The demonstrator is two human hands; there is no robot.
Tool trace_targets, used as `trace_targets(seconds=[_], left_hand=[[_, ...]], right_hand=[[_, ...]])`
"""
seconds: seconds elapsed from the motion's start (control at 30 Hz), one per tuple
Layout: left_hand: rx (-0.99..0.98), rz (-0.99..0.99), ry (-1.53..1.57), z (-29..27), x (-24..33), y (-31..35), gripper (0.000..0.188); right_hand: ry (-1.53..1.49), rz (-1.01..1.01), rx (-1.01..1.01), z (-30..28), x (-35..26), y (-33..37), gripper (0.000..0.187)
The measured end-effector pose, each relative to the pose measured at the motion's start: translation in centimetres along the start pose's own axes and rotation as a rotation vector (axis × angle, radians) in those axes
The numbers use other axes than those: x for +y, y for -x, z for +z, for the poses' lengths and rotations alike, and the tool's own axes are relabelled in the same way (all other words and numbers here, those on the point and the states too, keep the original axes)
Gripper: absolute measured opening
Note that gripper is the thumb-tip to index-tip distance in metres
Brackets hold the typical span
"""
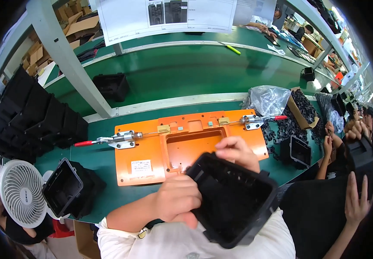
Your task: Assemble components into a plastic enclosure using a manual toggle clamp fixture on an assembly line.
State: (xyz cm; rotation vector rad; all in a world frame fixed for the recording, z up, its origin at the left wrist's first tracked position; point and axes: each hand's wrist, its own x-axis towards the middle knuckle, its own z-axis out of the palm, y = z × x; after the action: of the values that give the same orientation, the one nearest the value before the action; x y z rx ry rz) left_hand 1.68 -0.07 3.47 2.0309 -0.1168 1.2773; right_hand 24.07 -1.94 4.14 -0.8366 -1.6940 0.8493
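Note:
A black plastic box (234, 196), tilted with its hollow inside facing up toward me, is held close to my body. My left hand (178, 199) is closed around its left edge. At its far rim, my right hand (239, 153) has its fingers curled and closed on the edge; whether they also pinch a small part is hidden. Just beyond the box lies an orange fixture plate (141, 164) with a rectangular recess in its middle. A red-handled toggle clamp (119, 139) is mounted on its left, and another clamp (253, 121) on its right.
Stacked black boxes (35, 116) and a white fan (22, 194) stand left, near another open box (65, 187). Small black parts (301, 110) are heaped right, beside a clear plastic bag (269, 100) and a black box (296, 152). A co-worker's hand (357, 200) is at far right.

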Motion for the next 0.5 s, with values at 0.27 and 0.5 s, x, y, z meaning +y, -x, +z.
trace_targets(seconds=[0.27,0.5], left_hand=[[-0.047,-0.187,-0.97,0.2,-0.7,-3.2,0.033],[-0.193,-0.212,-1.195,2.5,-1.4,-4.3,0.022]], right_hand=[[-0.235,-0.145,0.491,-2.3,0.1,1.9,0.089],[0.707,-0.226,0.146,-1.6,1.0,1.5,0.045]])
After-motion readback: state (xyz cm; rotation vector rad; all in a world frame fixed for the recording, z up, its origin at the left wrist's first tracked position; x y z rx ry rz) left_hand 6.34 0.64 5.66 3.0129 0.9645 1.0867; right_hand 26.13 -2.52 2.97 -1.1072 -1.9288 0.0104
